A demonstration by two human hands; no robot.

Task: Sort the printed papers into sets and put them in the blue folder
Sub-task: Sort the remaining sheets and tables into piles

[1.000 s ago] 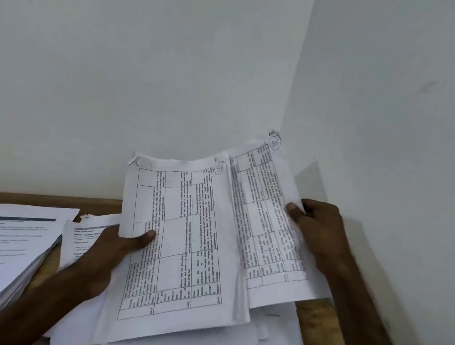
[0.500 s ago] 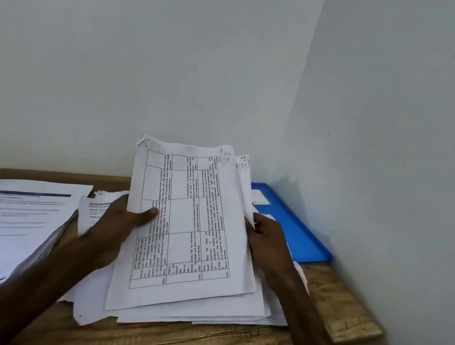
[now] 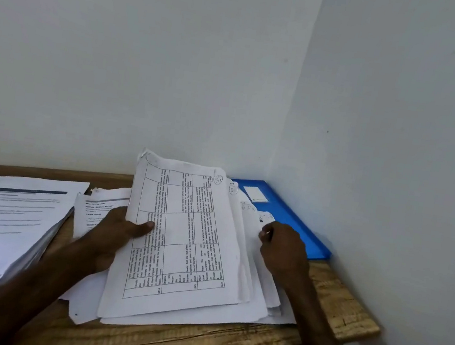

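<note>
Your left grip (image 3: 115,232) holds the printed papers (image 3: 182,239) by their left edge, thumb curled over the top sheet and fingers underneath; your right grip (image 3: 283,247) is curled at their right edge, pinching the fanned corners of the lower sheets; the bundle lies between the two grips, its long axis running away from you toward the wall, far end raised, near end on more sheets on the bench (image 3: 333,304); the table's text is printed sideways, with circled numbers at the far right corners; the blue folder (image 3: 300,229) lies flat just beyond your right grip in the corner, its long axis running from near right to far left; a loose sheet (image 3: 102,204) lies just beyond your left grip and a thick stack (image 3: 3,222) further to its left.
</note>
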